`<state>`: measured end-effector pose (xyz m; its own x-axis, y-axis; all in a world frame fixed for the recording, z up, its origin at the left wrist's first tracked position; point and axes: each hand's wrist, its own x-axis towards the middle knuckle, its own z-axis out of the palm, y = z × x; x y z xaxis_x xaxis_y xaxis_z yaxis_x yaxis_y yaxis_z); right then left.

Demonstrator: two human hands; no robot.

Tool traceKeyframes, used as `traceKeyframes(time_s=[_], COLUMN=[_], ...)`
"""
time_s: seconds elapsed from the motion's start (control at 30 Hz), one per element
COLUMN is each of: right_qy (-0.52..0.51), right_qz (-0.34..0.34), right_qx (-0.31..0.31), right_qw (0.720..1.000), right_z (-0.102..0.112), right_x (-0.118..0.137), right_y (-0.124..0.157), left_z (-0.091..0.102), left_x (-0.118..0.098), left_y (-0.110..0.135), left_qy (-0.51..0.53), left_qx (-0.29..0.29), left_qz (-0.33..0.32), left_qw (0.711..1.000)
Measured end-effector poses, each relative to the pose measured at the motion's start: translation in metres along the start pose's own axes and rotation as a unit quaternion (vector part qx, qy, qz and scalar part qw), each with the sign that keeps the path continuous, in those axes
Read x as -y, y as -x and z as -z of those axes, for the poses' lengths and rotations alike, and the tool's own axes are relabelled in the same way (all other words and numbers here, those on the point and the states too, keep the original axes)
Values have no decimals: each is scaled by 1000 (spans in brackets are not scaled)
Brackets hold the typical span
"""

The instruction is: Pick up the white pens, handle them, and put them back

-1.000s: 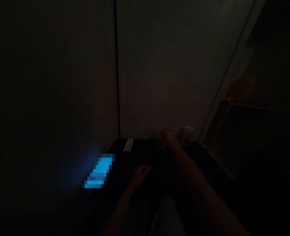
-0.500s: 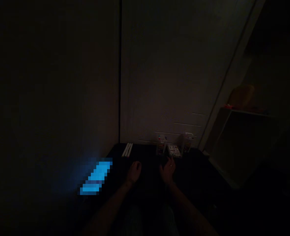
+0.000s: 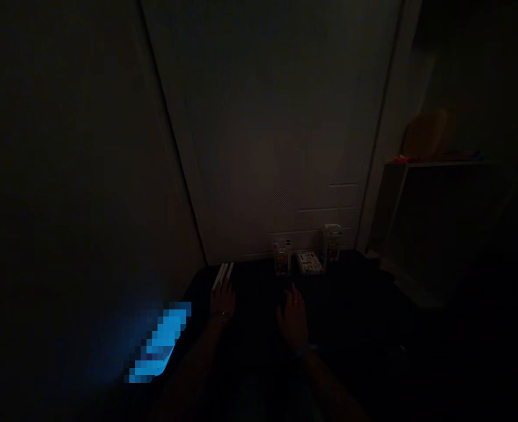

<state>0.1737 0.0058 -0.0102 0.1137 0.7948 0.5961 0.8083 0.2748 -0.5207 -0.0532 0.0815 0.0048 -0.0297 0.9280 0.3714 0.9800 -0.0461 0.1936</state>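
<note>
Where the left hand (image 3: pixel 222 300) points, white sticks (image 3: pixel 222 274) extend past fingertips (image 3: pixel 226 285).

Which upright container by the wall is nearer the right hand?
The left container, with red and dark bits on top; the right container stands farther off, past the patterned box.

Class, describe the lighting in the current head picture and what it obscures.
Head view: very dark overall; the pixelated blue patch is brightest, tinting the wall beside it; head view again: gloom hides whether the left hand grips the white sticks, and dims the right hand.
</note>
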Motion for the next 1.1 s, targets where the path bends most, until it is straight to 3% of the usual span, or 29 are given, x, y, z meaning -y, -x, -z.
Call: traceKeyframes(time_s=[0.1,0.43,0.63,0.77,0.9,1.0,1.1], right_qy=[-6,3,14,18,-3,-38,-126], right_qz=[-15,-38,-46,-60,-57,-78,-99], right_qx=[7,7,25,32,18,37,94], right_qw=[1000,999,999,998,998,996,983], right_z=[3,4,2,3,5,6,7], right_x=[2,1,-1,1,3,2,-2], right_y=[-1,-3,-5,-7,-10,-12,-13], left_z=[-6,-7,0,14,12,1,-5], left_x=[-4,-19,-41,-55,-51,-39,-32], left_y=[2,-6,13,42,64,64,58], left_qy=[-23,89,197,318,428,486,488], left_qx=[11,2,9,-24,-46,-48,-28], left_qz=[2,-66,-87,-27,51,120,150], left_qw=[1000,994,976,948,901,864,859])
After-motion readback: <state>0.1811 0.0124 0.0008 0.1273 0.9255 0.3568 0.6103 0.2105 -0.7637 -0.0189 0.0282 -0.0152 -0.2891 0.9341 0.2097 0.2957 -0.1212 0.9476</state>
